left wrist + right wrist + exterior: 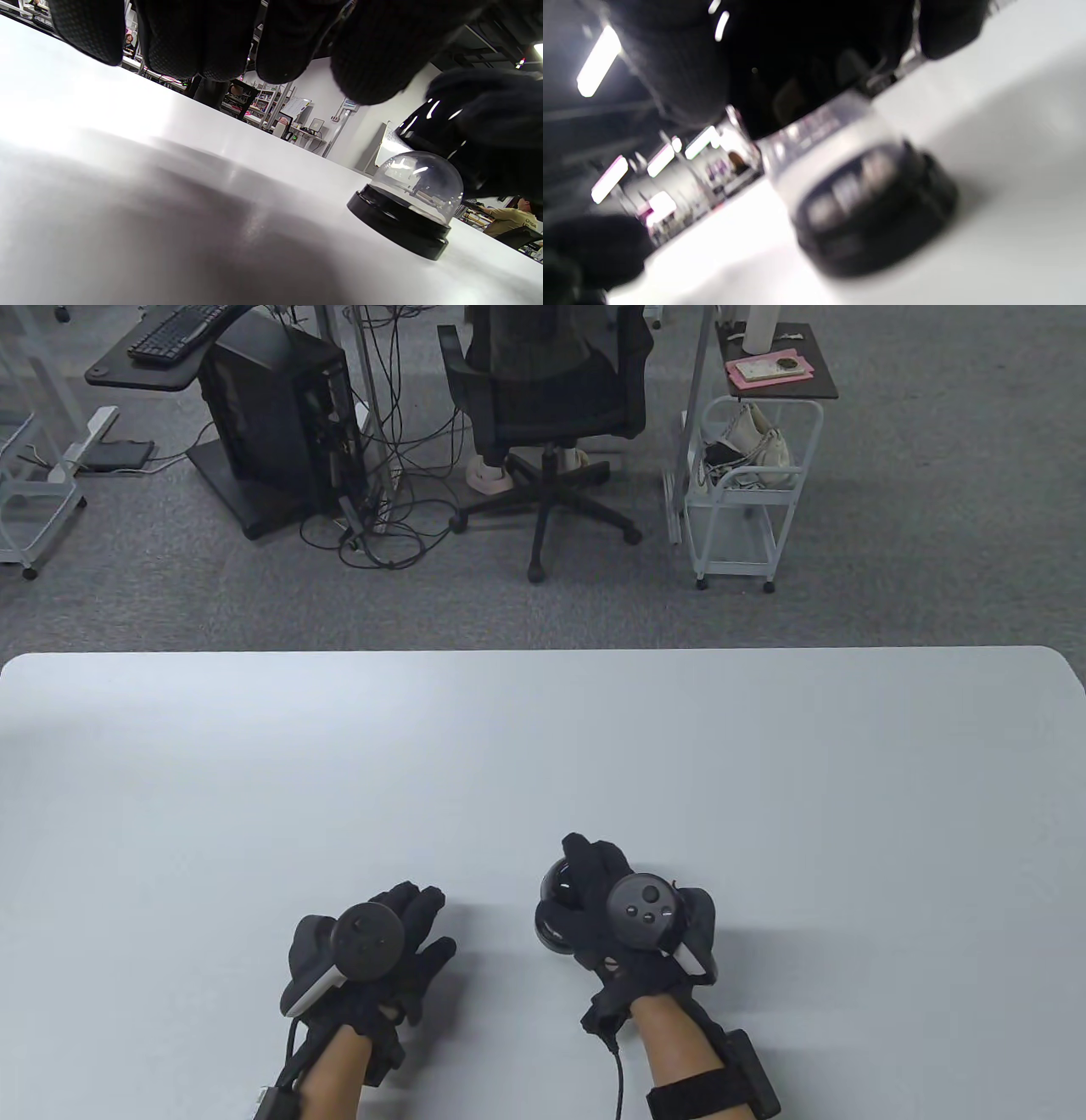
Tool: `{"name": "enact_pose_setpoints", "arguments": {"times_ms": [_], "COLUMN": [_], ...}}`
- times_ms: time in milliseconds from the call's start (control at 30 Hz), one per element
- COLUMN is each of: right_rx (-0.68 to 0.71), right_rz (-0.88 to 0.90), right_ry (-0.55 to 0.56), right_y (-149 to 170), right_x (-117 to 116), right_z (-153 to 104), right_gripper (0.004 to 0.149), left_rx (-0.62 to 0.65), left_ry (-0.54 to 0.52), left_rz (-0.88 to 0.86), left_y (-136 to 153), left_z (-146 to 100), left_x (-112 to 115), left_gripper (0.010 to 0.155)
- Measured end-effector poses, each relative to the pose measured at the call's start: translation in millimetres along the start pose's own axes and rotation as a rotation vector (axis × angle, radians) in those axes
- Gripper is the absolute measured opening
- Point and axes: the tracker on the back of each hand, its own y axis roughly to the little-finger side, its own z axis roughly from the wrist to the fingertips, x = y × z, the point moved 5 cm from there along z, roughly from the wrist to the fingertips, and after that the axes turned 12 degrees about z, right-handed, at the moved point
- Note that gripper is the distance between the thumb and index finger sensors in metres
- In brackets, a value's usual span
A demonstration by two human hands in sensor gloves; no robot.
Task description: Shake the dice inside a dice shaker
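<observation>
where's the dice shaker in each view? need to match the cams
Table view: dice shaker at bottom centre-right, mostly hidden under the right hand.
Left wrist view: lower right, clear dome on black base, standing on the table.
Right wrist view: centre, blurred, dome and base below the fingers.
Shared landmark: the white table under it in all three.

A pale grey worktop [254, 780] with rounded far corners carries a dice shaker [405, 207], whose black base sits flat on it under a clear dome, near the front edge.
</observation>
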Motion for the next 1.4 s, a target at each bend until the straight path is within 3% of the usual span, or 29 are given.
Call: {"name": "enact_pose_setpoints", "arguments": {"times_ms": [167, 267, 533, 867, 1100, 1400], "right_rx": [0.002, -0.044, -0.293, -0.362, -0.227, 0.074], "right_rz": [-0.101, -0.145, -0.235, -0.343, -0.349, -0.451], "right_ry": [0.088, 0.118, -0.002, -0.096, -0.061, 0.053], "right_y": [5, 30, 99, 102, 73, 23], "right_x": [48, 66, 54, 43, 57, 79], "right_z": [-6, -12, -15, -15, -17, -41], "right_gripper": [0.079, 0.077, 0.076, 0.076, 0.075, 0.068], "left_rx": [-0.005, -0.010, -0.029, -0.036, -0.025, 0.013], "left_ry": [-0.018, -0.024, -0.017, 0.019, -0.008, -0.125], "left_rz": [-0.016, -0.024, -0.016, -0.018, -0.026, 0.077], "left_y": [3, 4, 8, 10, 9, -3], "left_z": [-1, -2, -3, -4, -6, -18], "left_x": [-4, -6, -7, -4, -11, -38], "left_gripper": [0.066, 0.066, 0.066, 0.067, 0.069, 0.076]}}
